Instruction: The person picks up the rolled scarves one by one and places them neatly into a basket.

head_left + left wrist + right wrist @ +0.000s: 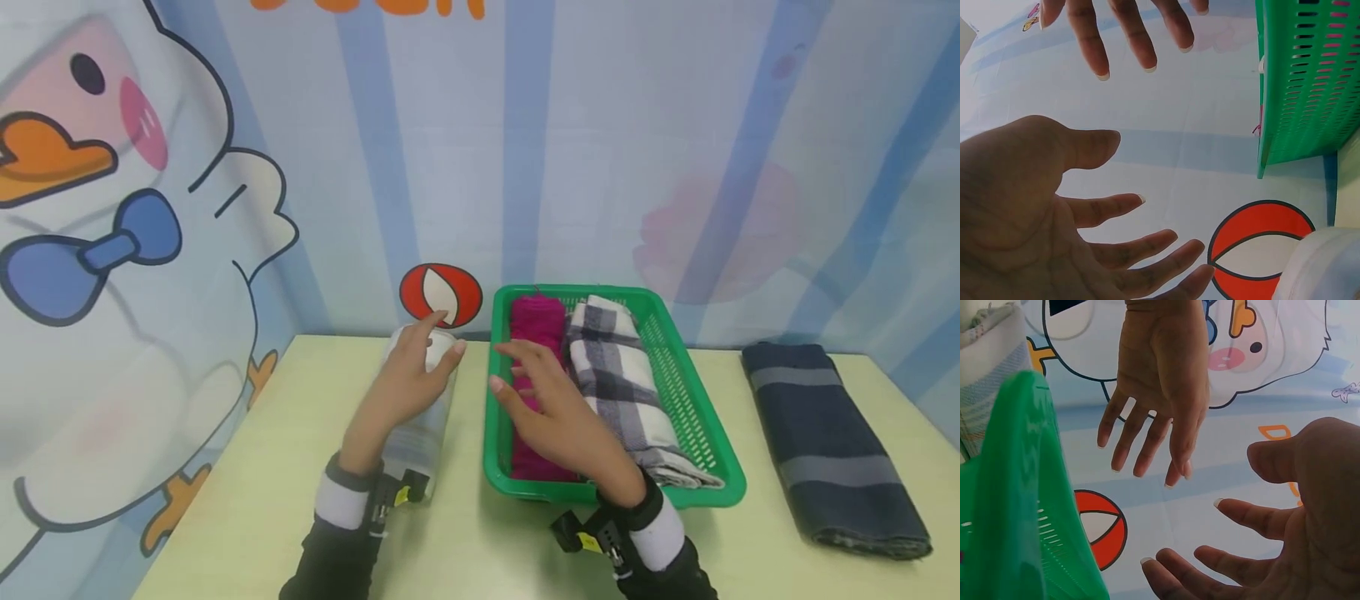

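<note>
My left hand [408, 383] hovers over a pale folded cloth [415, 450] lying left of the basket, its fingers spread and holding nothing. My right hand [562, 421] is above the left part of a green plastic basket [693, 375], fingers apart and relaxed, also without anything in it. Inside the basket a magenta folded cloth [537, 321] lies beside a black-and-white checked cloth [617, 375]. In the left wrist view both palms partly face each other, with a gap between them. The hands hide parts of the pale, magenta and checked cloths.
A dark folded cloth with grey stripes [832, 450] lies right of the basket on the pale yellow table [247, 500]. Behind the table hangs a blue-striped backdrop [592, 167] with cartoon figures. Each wrist wears a strapped camera.
</note>
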The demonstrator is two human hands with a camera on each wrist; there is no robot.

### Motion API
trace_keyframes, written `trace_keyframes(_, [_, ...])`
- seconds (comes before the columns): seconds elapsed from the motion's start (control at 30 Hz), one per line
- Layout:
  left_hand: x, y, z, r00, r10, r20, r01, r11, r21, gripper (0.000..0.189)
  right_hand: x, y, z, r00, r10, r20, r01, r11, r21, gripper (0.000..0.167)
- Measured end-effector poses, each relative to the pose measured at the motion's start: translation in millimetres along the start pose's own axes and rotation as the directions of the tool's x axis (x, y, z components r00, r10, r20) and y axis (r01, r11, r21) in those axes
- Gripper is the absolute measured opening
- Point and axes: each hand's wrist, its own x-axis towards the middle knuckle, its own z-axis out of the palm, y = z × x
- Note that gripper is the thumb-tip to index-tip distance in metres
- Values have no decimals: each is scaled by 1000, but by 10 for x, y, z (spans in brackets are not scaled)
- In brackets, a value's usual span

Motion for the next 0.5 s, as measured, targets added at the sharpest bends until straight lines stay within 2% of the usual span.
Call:
trace_keyframes(0.2, [-16,-48,-22,1000,-29,5,29,1000,4,63,-11,-8,27,999,-21,31,21,1000,14,47])
trace_keyframes(0.5, [24,-92,-4,999,-26,20,26,1000,12,60,-52,-33,-12,1000,-23,7,23,1000,3,48])
